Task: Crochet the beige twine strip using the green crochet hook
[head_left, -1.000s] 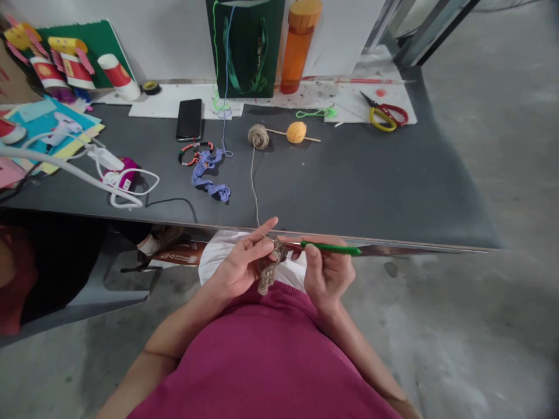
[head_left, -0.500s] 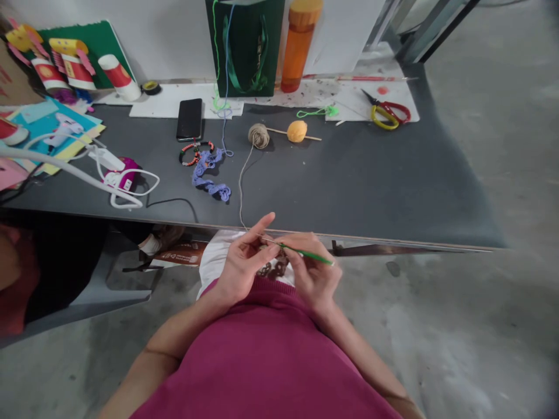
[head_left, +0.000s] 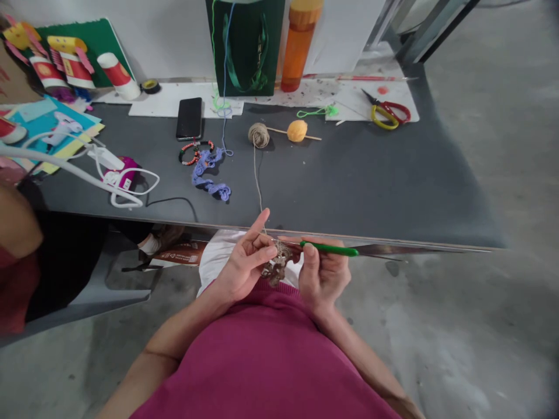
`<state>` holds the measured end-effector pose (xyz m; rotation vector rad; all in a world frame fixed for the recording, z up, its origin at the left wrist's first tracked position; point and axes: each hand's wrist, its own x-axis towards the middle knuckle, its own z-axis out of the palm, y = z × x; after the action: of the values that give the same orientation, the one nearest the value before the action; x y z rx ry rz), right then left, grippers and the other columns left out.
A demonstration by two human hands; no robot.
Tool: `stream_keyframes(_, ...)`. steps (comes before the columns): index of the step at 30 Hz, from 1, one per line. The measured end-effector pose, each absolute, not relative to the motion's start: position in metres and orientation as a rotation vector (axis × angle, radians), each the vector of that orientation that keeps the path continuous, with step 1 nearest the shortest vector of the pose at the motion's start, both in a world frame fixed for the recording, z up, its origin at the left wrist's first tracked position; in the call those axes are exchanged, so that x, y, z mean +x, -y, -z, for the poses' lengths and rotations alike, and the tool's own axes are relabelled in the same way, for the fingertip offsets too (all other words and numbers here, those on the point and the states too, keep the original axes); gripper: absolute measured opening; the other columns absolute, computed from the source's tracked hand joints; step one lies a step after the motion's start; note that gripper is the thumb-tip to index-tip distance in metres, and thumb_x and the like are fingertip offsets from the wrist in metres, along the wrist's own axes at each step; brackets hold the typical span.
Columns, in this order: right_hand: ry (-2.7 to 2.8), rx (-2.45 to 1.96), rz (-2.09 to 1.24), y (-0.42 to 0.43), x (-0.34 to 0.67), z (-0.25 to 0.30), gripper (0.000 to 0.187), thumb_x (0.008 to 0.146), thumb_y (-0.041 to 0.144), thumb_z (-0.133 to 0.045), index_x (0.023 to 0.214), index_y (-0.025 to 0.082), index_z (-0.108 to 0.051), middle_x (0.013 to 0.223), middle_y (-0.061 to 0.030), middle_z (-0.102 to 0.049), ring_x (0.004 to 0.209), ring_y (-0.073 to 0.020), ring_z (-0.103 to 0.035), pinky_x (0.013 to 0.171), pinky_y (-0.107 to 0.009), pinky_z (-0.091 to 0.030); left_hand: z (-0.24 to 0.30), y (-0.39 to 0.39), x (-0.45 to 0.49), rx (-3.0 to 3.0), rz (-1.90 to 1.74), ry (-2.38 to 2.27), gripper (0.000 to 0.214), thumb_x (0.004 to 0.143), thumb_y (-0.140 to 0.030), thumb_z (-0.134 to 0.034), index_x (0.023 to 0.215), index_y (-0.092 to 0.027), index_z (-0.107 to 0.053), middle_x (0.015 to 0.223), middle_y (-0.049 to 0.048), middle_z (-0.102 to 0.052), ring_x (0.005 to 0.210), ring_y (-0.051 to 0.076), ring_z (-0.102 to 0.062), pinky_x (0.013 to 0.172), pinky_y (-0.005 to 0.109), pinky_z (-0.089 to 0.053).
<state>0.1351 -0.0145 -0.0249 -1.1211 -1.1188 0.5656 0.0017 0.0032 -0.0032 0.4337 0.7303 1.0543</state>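
Note:
Between my hands hangs a small brownish crochet piece (head_left: 276, 266) with a lacy, holed edge. My left hand (head_left: 246, 261) pinches its left side between thumb and fingers, the index finger raised with yarn running by it. My right hand (head_left: 325, 272) is closed around a green-handled crochet hook (head_left: 329, 249), whose thin shaft points left to the top of the piece. The hook's tip is too small to make out. A taupe strand climbs from my left hand over the table edge to a yarn ball (head_left: 259, 135) on the table.
On the grey table (head_left: 371, 180) lie a yellow ball on a stick (head_left: 297, 131), a purple crocheted strip (head_left: 212, 180), a beaded bracelet (head_left: 187, 154), a phone (head_left: 189, 119) and scissors (head_left: 386, 113). Behind stand a green bag (head_left: 247, 52) and an orange bottle (head_left: 299, 52). Another person sits at left.
My right hand has moved slightly right and turned, so the hook handle now lies nearer level and shows more. The yarn strand has swung right, and more of the crochet piece is visible.

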Motion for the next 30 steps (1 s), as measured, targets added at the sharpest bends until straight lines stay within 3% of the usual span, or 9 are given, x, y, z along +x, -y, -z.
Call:
stream_keyframes(8, 0.987, -1.038, -0.850, 0.008, 0.140, 0.030, 0.011, 0.103, 0.035, -0.050, 0.098, 0.028, -0.057, 0.066, 0.0027, -0.074, 0.049, -0.0160, -0.069, 0.045, -0.027, -0.052, 0.004, -0.005, -0.002, 0.405, -1.017, -0.692, 0.051, 0.068, -0.022, -0.090, 0.117, -0.027, -0.079, 0.076, -0.0037, -0.065, 0.070, 0.008, -0.057, 0.070, 0.022, -0.048)
stream_keyframes(12, 0.969, -0.998, -0.968, 0.006, 0.139, 0.038, 0.012, 0.102, 0.034, -0.052, 0.099, 0.028, -0.062, 0.071, 0.0014, -0.076, 0.057, -0.0163, -0.073, 0.051, -0.028, -0.058, 0.003, -0.002, 0.001, 0.489, -1.007, -0.717, 0.052, 0.068, -0.025, -0.091, 0.118, -0.030, -0.078, 0.082, -0.0023, -0.070, 0.076, 0.011, -0.062, 0.079, 0.027, -0.051)
stream_keyframes(15, 1.019, -1.042, -0.870, 0.008, 0.137, 0.038, 0.009, 0.098, 0.029, -0.060, 0.097, 0.027, -0.069, 0.084, -0.0002, -0.079, 0.074, -0.0163, -0.077, 0.062, -0.028, -0.062, 0.003, 0.000, 0.004, 0.561, -1.025, -0.762, 0.052, 0.070, -0.024, -0.089, 0.120, -0.030, -0.077, 0.088, -0.0008, -0.075, 0.081, 0.013, -0.064, 0.084, 0.029, -0.051)
stream_keyframes(19, 1.312, -1.034, -0.670, 0.009, 0.139, 0.030, 0.018, 0.097, 0.018, -0.061, 0.104, 0.028, -0.074, 0.093, -0.0026, -0.081, 0.085, -0.0184, -0.078, 0.075, -0.034, -0.065, 0.004, 0.000, 0.007, 0.578, -1.137, -0.801, 0.048, 0.071, -0.026, -0.089, 0.118, -0.029, -0.078, 0.084, -0.0011, -0.075, 0.081, 0.013, -0.065, 0.082, 0.027, -0.052)
stream_keyframes(23, 1.495, -0.899, -0.403, 0.007, 0.140, 0.027, 0.033, 0.090, 0.011, -0.069, 0.113, 0.034, -0.074, 0.103, -0.0020, -0.081, 0.086, -0.0201, -0.077, 0.073, -0.035, -0.065, 0.005, -0.001, 0.007, 0.472, -1.137, -0.788, 0.058, 0.070, -0.022, -0.090, 0.125, -0.027, -0.074, 0.070, -0.0063, -0.065, 0.066, 0.007, -0.056, 0.069, 0.021, -0.047)
stream_keyframes(27, 1.284, -1.022, -0.566, 0.009, 0.137, 0.029, 0.017, 0.093, 0.018, -0.067, 0.101, 0.030, -0.076, 0.090, -0.0011, -0.081, 0.079, -0.0201, -0.077, 0.068, -0.035, -0.064, 0.003, -0.003, 0.006, 0.347, -1.054, -0.766, 0.056, 0.067, -0.019, -0.092, 0.120, -0.024, -0.077, 0.064, -0.0076, -0.057, 0.059, 0.005, -0.049, 0.063, 0.020, -0.042)
stream_keyframes(30, 1.197, -1.116, -0.621, 0.012, 0.137, 0.032, 0.011, 0.095, 0.024, -0.064, 0.097, 0.025, -0.075, 0.085, -0.0021, -0.080, 0.073, -0.0185, -0.075, 0.063, -0.032, -0.062, 0.002, -0.004, 0.004, 0.337, -1.010, -0.771, 0.057, 0.066, -0.020, -0.092, 0.121, -0.026, -0.077, 0.069, -0.0061, -0.061, 0.062, 0.006, -0.051, 0.066, 0.021, -0.044)
